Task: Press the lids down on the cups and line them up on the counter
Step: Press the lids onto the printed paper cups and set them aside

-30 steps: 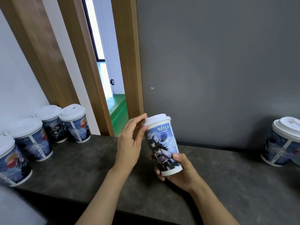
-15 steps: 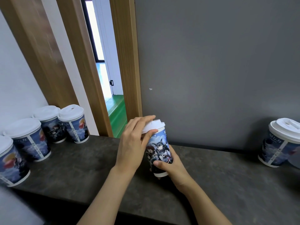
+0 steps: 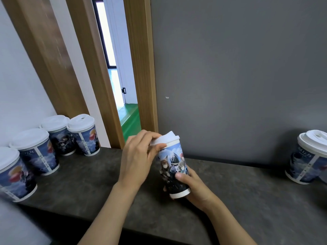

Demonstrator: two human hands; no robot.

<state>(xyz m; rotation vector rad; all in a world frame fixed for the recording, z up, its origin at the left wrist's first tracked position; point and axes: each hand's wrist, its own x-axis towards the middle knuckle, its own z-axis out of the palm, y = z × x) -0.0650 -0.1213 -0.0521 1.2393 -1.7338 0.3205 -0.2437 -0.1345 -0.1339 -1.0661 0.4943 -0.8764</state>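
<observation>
A printed paper cup with a white lid is held tilted just above the dark counter. My right hand grips the cup's lower part from behind and below. My left hand curls over the lid's left edge, thumb against the rim. At the left stand several lidded cups in a curved row, the nearest one cut off by the frame edge. One more lidded cup stands at the far right by the wall.
A grey wall rises directly behind the counter. A wooden door frame and an open doorway with a green floor lie behind the left half. The counter's front edge runs below my forearms.
The held cup has been turned in my right hand, showing different artwork. My left hand went from touching the lid's side to curling over its edge. The cup sank lower and tilted.
</observation>
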